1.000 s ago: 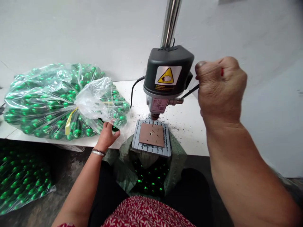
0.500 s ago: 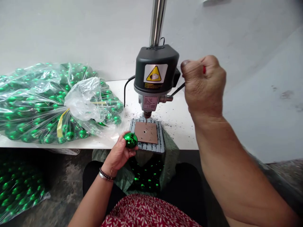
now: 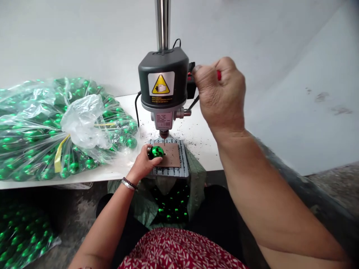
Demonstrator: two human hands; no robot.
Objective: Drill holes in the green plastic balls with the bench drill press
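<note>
Pinching a ball (image 3: 157, 151) between thumb and fingers of the left hand (image 3: 141, 163), over the board (image 3: 173, 157); cannot tell whether touching it. With the bit (image 3: 164, 142) just past the ball from those fingertips, under the drill (image 3: 165, 80). Curling the fingers of the right hand (image 3: 223, 99) tight round the lever (image 3: 193, 102), higher and rightward. With a bag (image 3: 84, 119) left of the pinching fingers, a sack (image 3: 197, 175) below them.

Glossy green ball (image 3: 157, 151), brown plate (image 3: 172, 157), dark-grey drill head (image 3: 164, 66), red shirt (image 3: 179, 250) with pale leaf pattern
</note>
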